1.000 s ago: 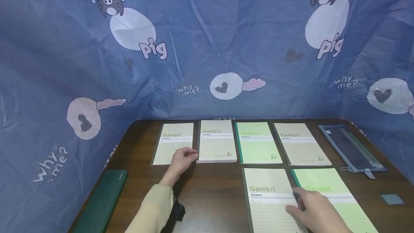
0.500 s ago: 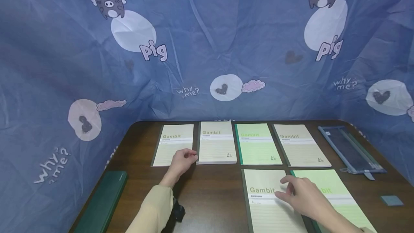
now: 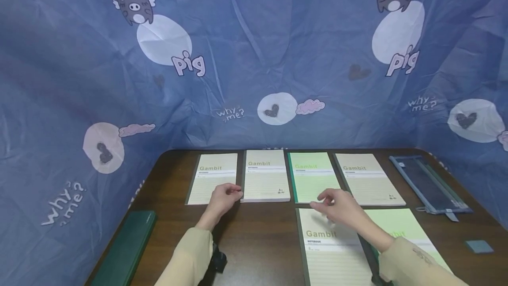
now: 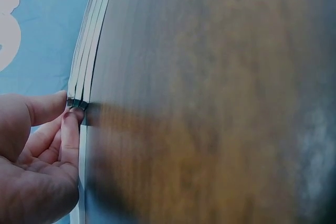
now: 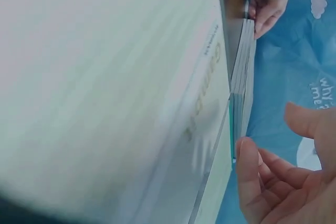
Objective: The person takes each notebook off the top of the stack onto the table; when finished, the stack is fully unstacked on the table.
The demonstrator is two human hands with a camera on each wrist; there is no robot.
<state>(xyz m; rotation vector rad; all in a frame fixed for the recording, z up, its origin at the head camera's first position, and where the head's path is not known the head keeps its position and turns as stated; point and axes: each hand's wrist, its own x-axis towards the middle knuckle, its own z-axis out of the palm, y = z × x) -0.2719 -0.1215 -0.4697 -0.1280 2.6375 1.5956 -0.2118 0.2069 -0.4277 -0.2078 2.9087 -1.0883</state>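
My left hand (image 3: 223, 197) is at the near left corner of a stack of beige notebooks (image 3: 267, 175) in the back row. In the left wrist view, thumb and fingers pinch the spine end of the stack (image 4: 90, 51), where several notebooks lie one on another. My right hand (image 3: 337, 206) hovers over the top of a beige notebook (image 3: 331, 257) in the front row, near the lower edge of a green notebook (image 3: 311, 175). Its thumb stands apart from loosely bent fingers, with nothing between them, and its shadow falls on the beige cover (image 5: 157, 77).
More beige notebooks lie at back left (image 3: 216, 171) and back right (image 3: 369, 180). A second green notebook (image 3: 412, 233) is partly under the right forearm. A dark green case (image 3: 125, 246), a blue zip pouch (image 3: 430, 184) and a small blue-grey block (image 3: 479, 246) lie on the brown table (image 3: 254, 242).
My right hand has lifted off the gap between the two front notebooks and moved left and away from me, over the front beige notebook. The left hand stays at the stack's corner.
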